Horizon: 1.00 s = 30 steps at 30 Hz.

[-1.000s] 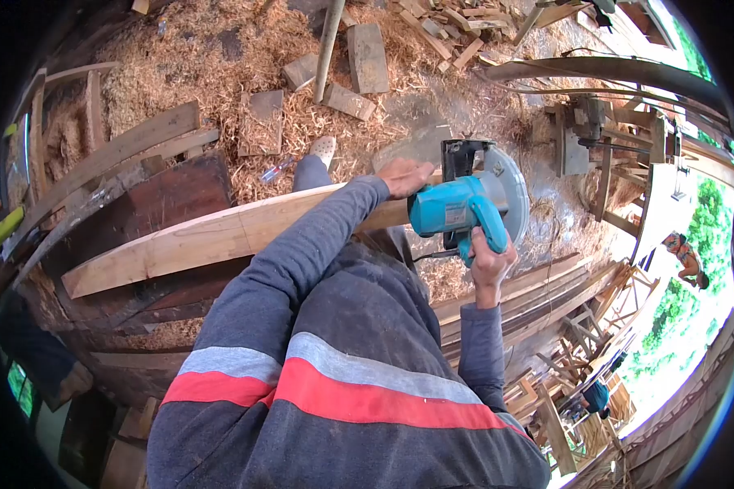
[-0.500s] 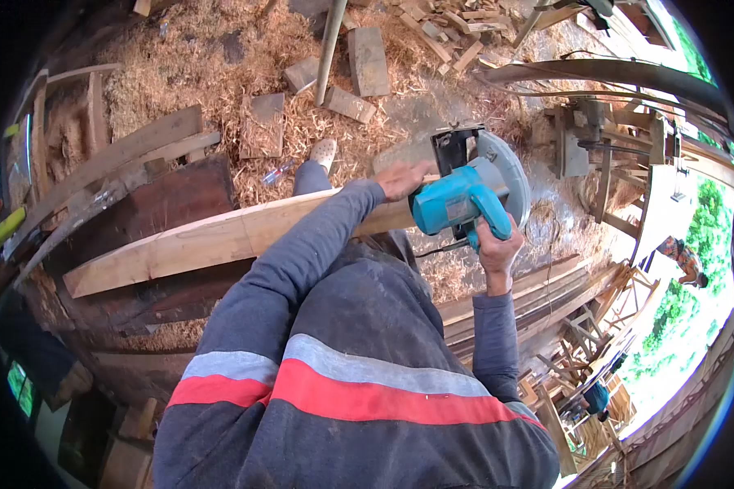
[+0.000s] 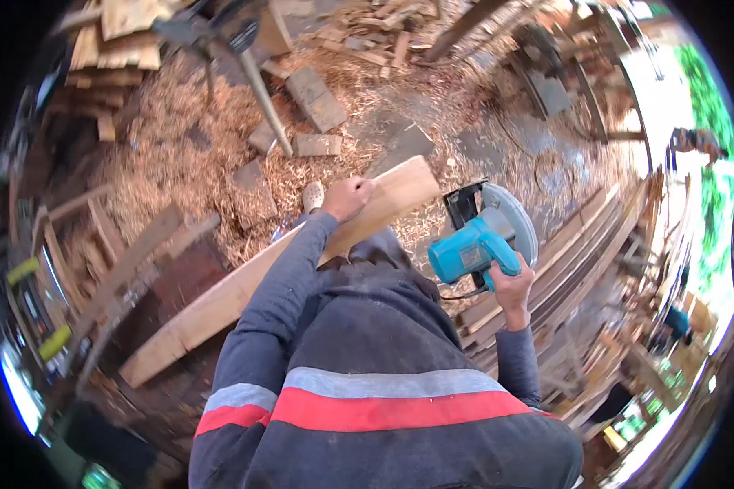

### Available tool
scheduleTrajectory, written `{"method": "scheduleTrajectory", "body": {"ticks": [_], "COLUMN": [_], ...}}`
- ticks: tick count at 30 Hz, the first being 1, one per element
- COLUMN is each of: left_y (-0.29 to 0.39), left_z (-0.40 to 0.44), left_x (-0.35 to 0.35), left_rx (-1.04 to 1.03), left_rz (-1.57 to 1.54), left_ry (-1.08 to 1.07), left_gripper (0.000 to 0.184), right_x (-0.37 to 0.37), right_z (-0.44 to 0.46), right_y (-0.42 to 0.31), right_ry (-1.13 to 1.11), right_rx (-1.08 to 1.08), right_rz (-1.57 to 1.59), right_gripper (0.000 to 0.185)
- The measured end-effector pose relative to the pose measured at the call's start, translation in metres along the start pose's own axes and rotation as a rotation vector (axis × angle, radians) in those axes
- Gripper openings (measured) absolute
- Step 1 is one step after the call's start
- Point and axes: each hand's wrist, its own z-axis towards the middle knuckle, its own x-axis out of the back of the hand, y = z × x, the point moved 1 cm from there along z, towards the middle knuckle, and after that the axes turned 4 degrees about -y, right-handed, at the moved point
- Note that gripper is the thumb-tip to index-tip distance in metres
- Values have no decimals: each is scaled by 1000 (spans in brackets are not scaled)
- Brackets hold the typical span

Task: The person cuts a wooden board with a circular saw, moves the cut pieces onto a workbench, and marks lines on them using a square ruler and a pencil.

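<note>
My right hand (image 3: 511, 287) is wrapped round the rear handle of a teal circular saw (image 3: 465, 251), which has a grey blade guard and a black base plate. The saw is held up off to the right, apart from the wood. A long pale wooden board (image 3: 212, 306) runs diagonally across in front of my legs, its near-right end showing a cut face. My left hand (image 3: 349, 199) grips this board near that end, fingers curled on its upper edge; the fingertips are partly hidden.
Shavings (image 3: 179, 138) and loose wood blocks (image 3: 316, 99) cover the floor ahead. A metal pole (image 3: 263, 102) stands among them. Long planks (image 3: 563, 261) lie stacked at the right. A brown board (image 3: 183, 285) is on the left. Another person (image 3: 697, 143) is at the far right, blurred.
The saw has come away from the board's end, slightly right and down. My left hand has moved left from beside the saw onto the board. The view has turned, and the board slants more steeply.
</note>
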Motion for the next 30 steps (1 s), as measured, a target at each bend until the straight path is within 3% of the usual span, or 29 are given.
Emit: {"method": "scheduleTrajectory", "body": {"ticks": [4,6,8,10,12,14,16,18,20,22,24,25,27,28,30], "left_y": [-20,-20,-3,26,55,56,69,92,105,76,74,73,66,63,57], "left_z": [15,18,24,34,46,78,104,119,129,152,160,158,151,146,132], "left_x": [2,7,13,13,-2,-7,-25,-32,-37,-32,-25,-26,-25,-20,-3], "left_rx": [16,8,62,117,27,93,20,151,245,273,295,299,348,350,531], "left_rz": [105,-32,66,161,21,47,-73,-18,290,273,292,300,31,35,-777], "left_ry": [-29,40,0,-27,139,17,-9,-54,-173,-200,-460,-463,-249,-247,-41], "left_gripper": [54,54,54,54,53,56,62,60,54,54,51,51,54,54,53], "right_x": [14,18,25,30,37,33,34,30,28,27,27,26,25,25,29], "right_z": [-36,-51,-60,-69,-72,-75,-79,-79,-79,-77,-76,-76,-74,-72,-68], "right_y": [9,24,26,25,20,28,24,23,26,32,36,37,40,39,36], "right_ry": [62,88,-41,-23,-102,-104,-254,-228,-319,-348,-384,-385,-342,-342,-319], "right_rx": [43,-32,-11,-45,-65,-77,-107,-121,-140,-151,-176,-180,-184,-183,-192], "right_rz": [-91,-78,-141,-107,-151,-139,-154,-133,-158,-133,-122,-113,-95,-90,-71], "right_gripper": [24,28,33,30,22,20,29,22,23,25,25,25,25,25,25]}}
